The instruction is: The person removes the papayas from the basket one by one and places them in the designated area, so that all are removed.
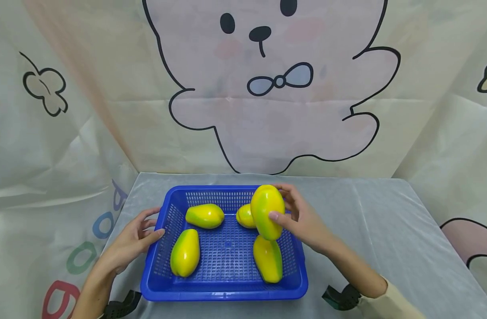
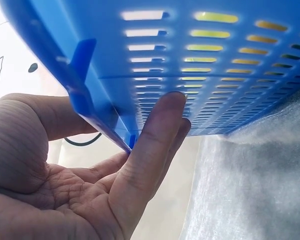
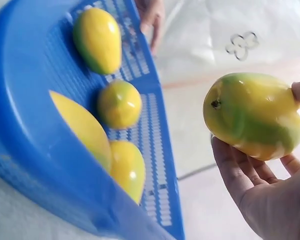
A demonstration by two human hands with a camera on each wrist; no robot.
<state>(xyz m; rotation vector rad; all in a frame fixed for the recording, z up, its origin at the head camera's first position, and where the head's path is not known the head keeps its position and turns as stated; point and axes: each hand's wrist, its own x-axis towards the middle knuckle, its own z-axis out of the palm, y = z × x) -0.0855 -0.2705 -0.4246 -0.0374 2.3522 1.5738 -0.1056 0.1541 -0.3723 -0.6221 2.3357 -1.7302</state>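
A blue plastic basket [image 1: 227, 295] with slotted walls holds several yellow-green papayas, among them one at the front left [image 1: 185, 253] and one at the back left [image 1: 205, 216]. My left hand [image 1: 133, 241] grips the basket's left rim, its thumb over the edge and its fingers against the outer wall [image 2: 230, 60]. Over the basket's right side, my right hand [image 1: 297, 217] holds another papaya [image 1: 267, 212] between thumb and fingers. That raised papaya [image 3: 252, 116] shows a dark stem spot at one end. It partly hides the papayas at the back right [image 1: 245, 216] and front right [image 1: 268, 260].
A grey cloth [image 1: 371, 221] covers the table under the basket. Behind it hangs a pale backdrop [image 1: 275, 124] with a cartoon bear, and similar printed sheets flank both sides. Dark wrist straps [image 1: 341, 297] show near both forearms.
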